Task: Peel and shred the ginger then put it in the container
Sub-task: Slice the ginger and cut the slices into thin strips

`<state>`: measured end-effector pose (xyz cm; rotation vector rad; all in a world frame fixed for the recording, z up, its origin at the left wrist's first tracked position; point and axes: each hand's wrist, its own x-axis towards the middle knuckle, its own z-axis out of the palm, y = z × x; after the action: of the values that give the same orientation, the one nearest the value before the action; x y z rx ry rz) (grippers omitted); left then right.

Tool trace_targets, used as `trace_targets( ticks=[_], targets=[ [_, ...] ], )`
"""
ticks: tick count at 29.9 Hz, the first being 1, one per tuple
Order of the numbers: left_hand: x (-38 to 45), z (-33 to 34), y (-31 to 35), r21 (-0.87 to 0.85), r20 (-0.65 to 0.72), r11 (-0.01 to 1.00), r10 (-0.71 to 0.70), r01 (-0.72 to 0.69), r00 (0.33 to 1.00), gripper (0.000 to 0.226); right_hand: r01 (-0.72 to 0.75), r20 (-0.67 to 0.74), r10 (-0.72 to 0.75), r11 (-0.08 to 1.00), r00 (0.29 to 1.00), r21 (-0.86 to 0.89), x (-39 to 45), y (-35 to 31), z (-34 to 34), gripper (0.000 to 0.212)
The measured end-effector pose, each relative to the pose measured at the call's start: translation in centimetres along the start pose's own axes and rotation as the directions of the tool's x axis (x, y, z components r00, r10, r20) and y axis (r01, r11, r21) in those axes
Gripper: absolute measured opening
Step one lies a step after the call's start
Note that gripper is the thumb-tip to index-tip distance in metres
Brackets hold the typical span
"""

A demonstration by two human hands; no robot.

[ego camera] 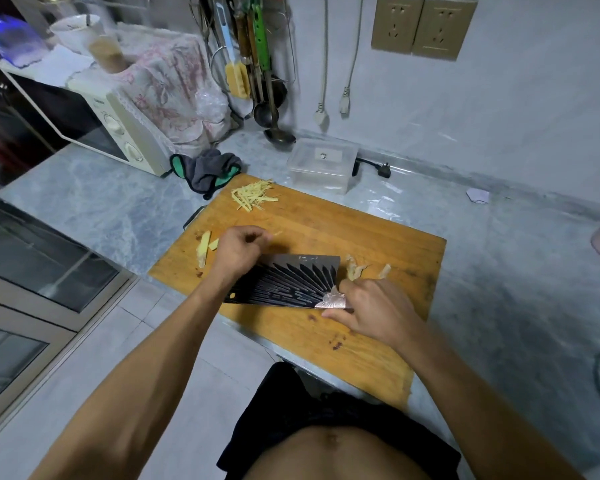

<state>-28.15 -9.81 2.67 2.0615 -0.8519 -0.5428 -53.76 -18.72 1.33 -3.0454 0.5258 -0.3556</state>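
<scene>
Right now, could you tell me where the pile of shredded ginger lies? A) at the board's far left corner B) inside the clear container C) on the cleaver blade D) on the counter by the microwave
A: the shredded ginger lies on the bare wood at the far left corner of the board, beside but outside the closed container, and away from the cleaver.

Home kitchen. Marble-look desk w/ wooden cutting board under the hands. Beyond left hand: microwave oven w/ lace cloth on top, ladles & utensils hanging on wall. Beyond right hand: wall sockets, dangling plugs, clear plastic container. Tiled floor left of left hand.
</scene>
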Motion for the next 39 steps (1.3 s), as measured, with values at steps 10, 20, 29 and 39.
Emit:
trace_targets(
  ticks=[10, 20, 29, 39],
  targets=[
    [-2.8, -1.5, -6.0, 0.327, -0.035, 0.928, 0.203, -0.18, 0.979, 0.015, -0.501, 0.237, 0.441, 0.749, 0.865, 0.433, 0.3, 0.2, 0.6, 0.057],
    [-0.6, -1.1, -6.8, 0.512, 0.446, 0.782, 0.112, -0.356, 0.888, 0.019, -0.587, 0.314, 0.501, 0.614, 0.806, 0.528, 1.6, -0.2, 0.3, 0.056],
    [0.8, 0.0, -5.9, 0.512, 0.439, 0.826, -0.015, -0.236, 0.899, 0.08, -0.609, 0.36, 0.497, 0.56, 0.789, 0.562, 2.1, -0.1, 1.4, 0.056],
    [1.3, 0.9, -4.3, 0.493, 0.519, 0.796, 0.055, -0.351, 0.853, 0.033, -0.608, 0.381, 0.485, 0.508, 0.787, 0.61, 2.1, -0.3, 2.1, 0.059]
  ],
)
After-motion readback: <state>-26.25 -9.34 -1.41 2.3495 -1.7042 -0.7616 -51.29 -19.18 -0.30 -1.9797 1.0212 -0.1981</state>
